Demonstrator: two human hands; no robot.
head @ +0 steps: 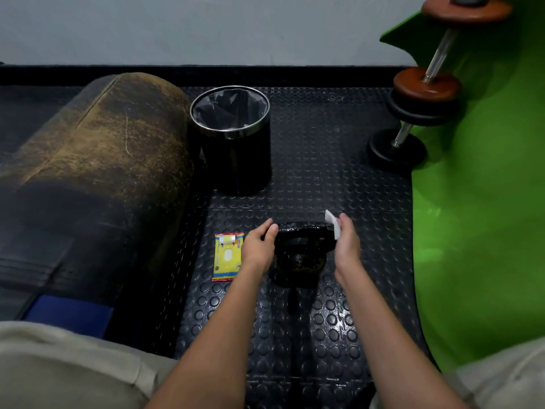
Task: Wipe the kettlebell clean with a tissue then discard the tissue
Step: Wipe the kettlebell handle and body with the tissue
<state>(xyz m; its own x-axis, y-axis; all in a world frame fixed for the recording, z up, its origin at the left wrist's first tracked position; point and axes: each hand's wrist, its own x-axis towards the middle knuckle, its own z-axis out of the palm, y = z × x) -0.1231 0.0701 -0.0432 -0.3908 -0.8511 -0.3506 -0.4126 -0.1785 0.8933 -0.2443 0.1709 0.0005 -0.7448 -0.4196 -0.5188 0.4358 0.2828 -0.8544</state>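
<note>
Kettlebell (299, 255): 1
Tissue (333, 224): 1
Tissue packet, yellow (227, 256): 1
Waste bin with black liner (233, 143): 1
Dumbbells: 2, one with brown plates (439, 51), one with black plates (410, 125)
Punching bag, worn (97, 178): 1
Green mat (483, 202): 1
Hands: 2, left (259, 249), right (346, 240)

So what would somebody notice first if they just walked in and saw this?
Probably the bright green mat along the right side, with a dumbbell at its edge. Then the two hands in the middle: the left hand holds the black kettlebell, and the right hand pinches a white tissue.
</note>
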